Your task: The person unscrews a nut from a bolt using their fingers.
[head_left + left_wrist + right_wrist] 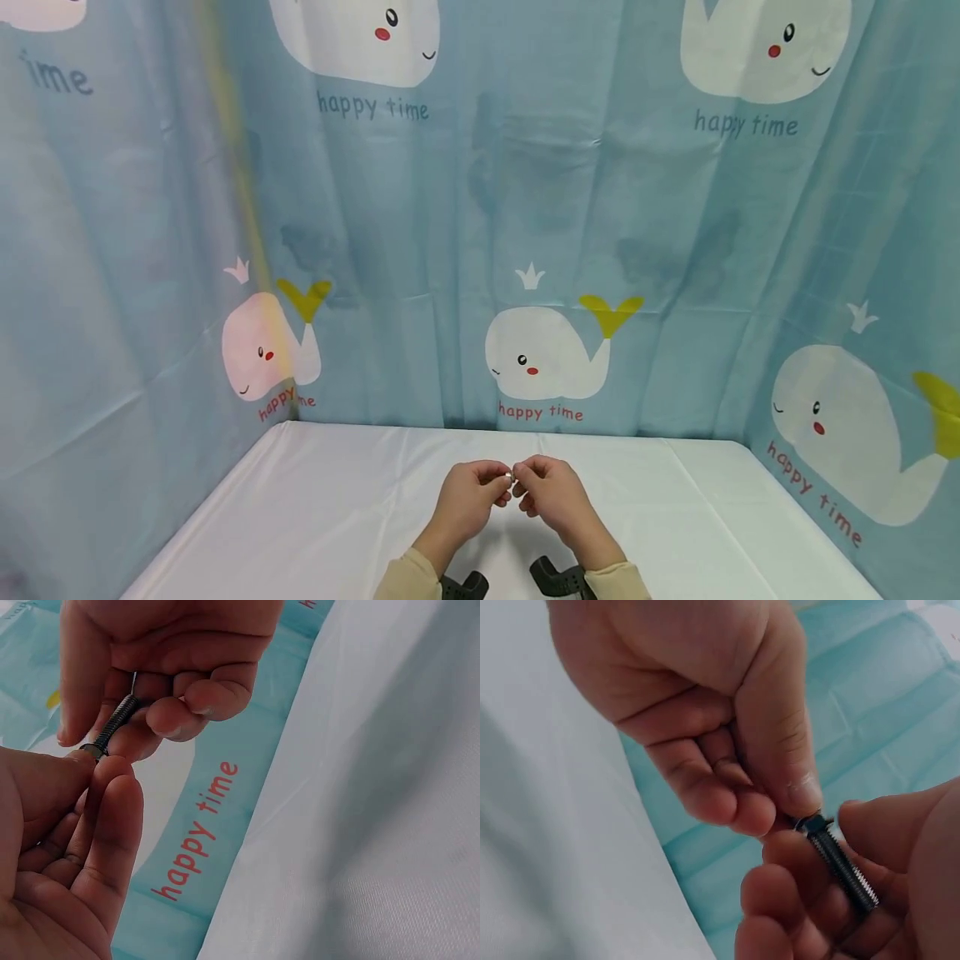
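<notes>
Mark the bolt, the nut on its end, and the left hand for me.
bolt (845,868): right wrist view, on the threaded shank.
nut (814,823): right wrist view, on the dark piece at the bolt's end.
left hand (467,500): head view, on the back of the hand.

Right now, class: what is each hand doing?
Left hand: pinches the nut on the bolt's end.
Right hand: holds the bolt.

A bench (315,508) draped in a smooth white cloth (720,517) with faint fold creases fills the lower view from about 8 o'clock across to 4 o'clock, its far edge meeting the blue whale-print curtain (525,208) toward 12 o'clock.
</notes>
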### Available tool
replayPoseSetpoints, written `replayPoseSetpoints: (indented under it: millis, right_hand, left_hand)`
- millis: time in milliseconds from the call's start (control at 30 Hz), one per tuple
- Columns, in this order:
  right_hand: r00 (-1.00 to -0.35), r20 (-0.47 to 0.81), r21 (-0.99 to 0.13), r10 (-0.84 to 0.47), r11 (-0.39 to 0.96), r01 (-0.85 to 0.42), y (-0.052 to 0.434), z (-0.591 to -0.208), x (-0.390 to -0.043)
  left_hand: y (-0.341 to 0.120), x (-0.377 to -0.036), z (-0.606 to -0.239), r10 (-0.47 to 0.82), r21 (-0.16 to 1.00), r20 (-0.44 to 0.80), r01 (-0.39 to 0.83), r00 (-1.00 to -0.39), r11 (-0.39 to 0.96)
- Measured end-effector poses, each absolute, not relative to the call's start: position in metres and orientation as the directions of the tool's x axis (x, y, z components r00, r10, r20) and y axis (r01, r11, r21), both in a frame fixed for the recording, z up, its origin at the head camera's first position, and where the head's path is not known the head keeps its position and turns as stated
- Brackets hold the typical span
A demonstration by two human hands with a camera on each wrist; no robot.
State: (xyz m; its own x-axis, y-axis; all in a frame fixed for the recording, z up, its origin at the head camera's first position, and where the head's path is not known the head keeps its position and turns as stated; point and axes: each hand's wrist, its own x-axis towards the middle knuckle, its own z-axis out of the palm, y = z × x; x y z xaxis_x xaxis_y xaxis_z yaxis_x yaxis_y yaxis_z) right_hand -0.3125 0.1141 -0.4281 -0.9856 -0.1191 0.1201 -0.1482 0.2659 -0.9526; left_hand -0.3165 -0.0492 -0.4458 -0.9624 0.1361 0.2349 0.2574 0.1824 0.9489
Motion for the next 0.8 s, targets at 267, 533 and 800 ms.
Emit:
replayPoseSetpoints:
  millis: [267, 533, 800]
  right_hand:
    - [-0.982, 0.143, -0.953, -0.122, 0.250, -0.170, 0.1150, -0.4293, -0.3160]
    - [-0.977, 0.164, -0.943, -0.134, 0.268, -0.195, 0.1116, -0.4297, -0.3142]
    - [-0.985, 0.113, -0.961, -0.127, 0.237, -0.141, 0.1131, -0.4249, -0.3107]
  left_hand:
    - [-0.0487, -0.3173, -0.4441, 0.134, 0.953, 0.231, 0.251, -0.964, 0.169]
    - [-0.0489, -0.3143, -0.4442, 0.122, 0.952, 0.234, 0.252, -0.965, 0.171]
    - [-0.0487, -0.3119, -0.4416, 0.120, 0.952, 0.230, 0.249, -0.966, 0.177]
